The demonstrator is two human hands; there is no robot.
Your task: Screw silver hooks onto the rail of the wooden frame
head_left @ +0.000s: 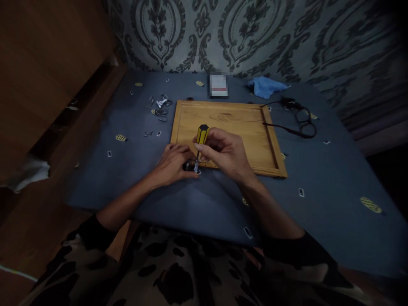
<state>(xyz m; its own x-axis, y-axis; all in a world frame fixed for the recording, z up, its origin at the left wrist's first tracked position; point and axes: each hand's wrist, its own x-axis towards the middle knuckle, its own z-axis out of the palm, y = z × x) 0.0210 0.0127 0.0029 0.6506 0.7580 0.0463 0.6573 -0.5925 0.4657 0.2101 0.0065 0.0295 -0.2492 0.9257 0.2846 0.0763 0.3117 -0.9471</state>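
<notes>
My right hand (225,153) is closed around a screwdriver (201,138) with a yellow and black handle, held nearly upright, tip down. The tip meets a small dark metal fitting (190,165) at the near left corner of a wooden panel (223,123). My left hand (174,163) is closed on that fitting and holds it against the panel's edge. The panel lies flat on a dark blue cloth (191,204).
Loose metal hardware (159,106) lies left of the panel. Black glasses (301,121) and a blue rag (266,86) sit at the right rear, a small box (218,86) behind the panel. A wooden cabinet (47,76) stands at left, patterned wallpaper behind.
</notes>
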